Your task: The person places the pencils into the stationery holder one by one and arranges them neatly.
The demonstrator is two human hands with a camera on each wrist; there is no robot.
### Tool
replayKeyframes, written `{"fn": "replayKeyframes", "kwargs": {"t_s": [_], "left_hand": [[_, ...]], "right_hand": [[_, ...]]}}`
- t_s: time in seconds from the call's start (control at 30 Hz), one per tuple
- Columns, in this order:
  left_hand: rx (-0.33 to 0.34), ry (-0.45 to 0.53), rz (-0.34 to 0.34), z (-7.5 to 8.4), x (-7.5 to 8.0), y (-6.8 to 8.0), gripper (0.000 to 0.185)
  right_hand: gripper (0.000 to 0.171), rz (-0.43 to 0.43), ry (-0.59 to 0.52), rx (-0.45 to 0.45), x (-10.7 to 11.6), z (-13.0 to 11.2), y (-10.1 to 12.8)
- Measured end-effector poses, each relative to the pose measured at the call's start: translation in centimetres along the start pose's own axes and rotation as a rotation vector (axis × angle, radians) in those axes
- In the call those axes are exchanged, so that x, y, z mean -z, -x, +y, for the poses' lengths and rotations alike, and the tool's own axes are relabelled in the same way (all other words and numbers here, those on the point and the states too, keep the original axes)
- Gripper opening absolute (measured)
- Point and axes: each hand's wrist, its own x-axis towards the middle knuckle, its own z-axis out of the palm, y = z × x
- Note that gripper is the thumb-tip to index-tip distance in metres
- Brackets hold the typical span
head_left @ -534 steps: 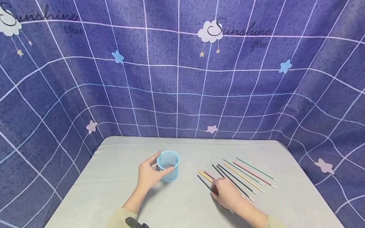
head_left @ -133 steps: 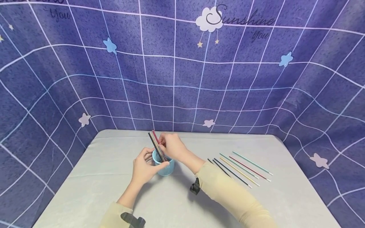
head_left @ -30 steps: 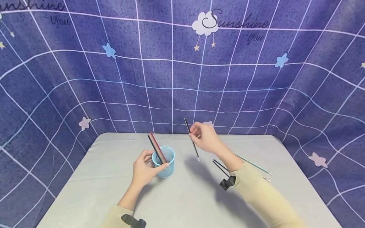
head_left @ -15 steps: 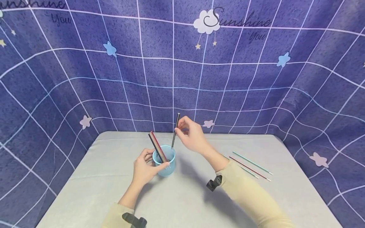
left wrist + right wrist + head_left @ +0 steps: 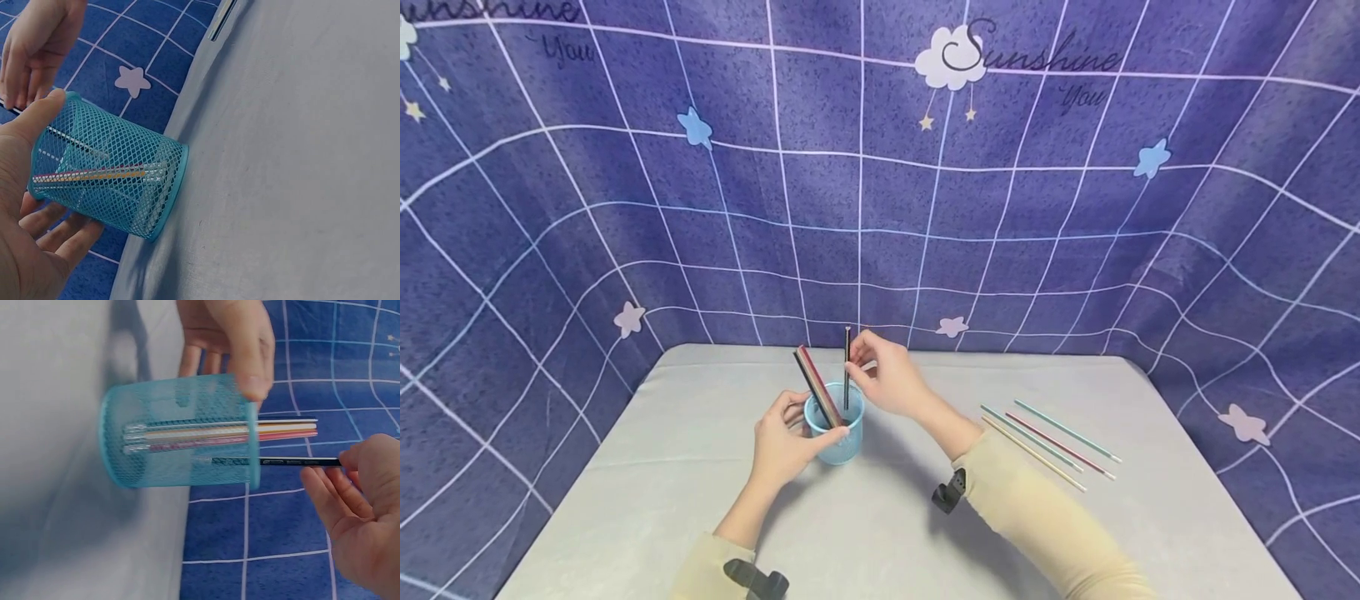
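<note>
My left hand point(image 5: 782, 447) grips the light-blue mesh pencil cup point(image 5: 841, 452), thumb at the near side of its rim and fingers curled round the far left. A bundle of black, yellow and red pencils point(image 5: 811, 377) leans left inside it. Over the cup's right side, my right hand point(image 5: 891, 382) pinches a black pencil point(image 5: 294, 461) near its upper end. In the right wrist view the lower part of this pencil shows through the mesh, its tip above the cup's bottom. The cup stands upright on the table.
Right of the cup, two green pencils, a red pencil point(image 5: 1060, 439) and a yellow pencil point(image 5: 1033, 452) lie slanted on the pale table cloth point(image 5: 880, 533). My right sleeve point(image 5: 1022, 508) covers part of the table near them. A purple gridded curtain point(image 5: 895, 208) encloses the back and sides.
Earlier the cup held no pencils; several now stand in it. Over the last second my right hand has carried the black pencil left, turned it upright and lowered it into the cup.
</note>
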Motion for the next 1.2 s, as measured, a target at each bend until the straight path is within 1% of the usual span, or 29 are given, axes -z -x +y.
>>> {"fn": "replayKeyframes", "kwargs": {"t_s": [0.2,0.33,0.43,0.73,0.9,1.03,1.2], "left_hand": [[-0.015,-0.006,0.001,0.0,0.0,0.1,0.072],[-0.027,-0.012,0.002,0.0,0.0,0.2,0.072],[-0.028,-0.014,0.001,0.1,0.0,0.2,0.072],[-0.028,-0.009,-0.022,0.2,0.0,0.0,0.072],[-0.03,-0.019,-0.008,0.2,0.0,0.0,0.071],[-0.032,-0.02,-0.002,0.1,0.1,0.1,0.071],[-0.033,-0.008,-0.002,0.1,0.1,0.1,0.071]], "right_hand": [[0.01,-0.044,0.075,0.019,-1.2,0.3,0.3],[0.011,-0.056,0.159,0.062,-2.0,0.1,0.4],[0.012,-0.065,0.215,0.077,-2.5,0.0,0.2],[0.008,-0.099,0.282,0.021,-3.7,0.3,-1.1],[0.01,-0.128,0.321,0.016,-4.2,0.3,-1.3],[0.011,-0.116,0.361,0.02,-4.6,0.1,-1.5],[0.01,-0.098,0.368,0.021,-4.8,0.0,-1.4]]}}
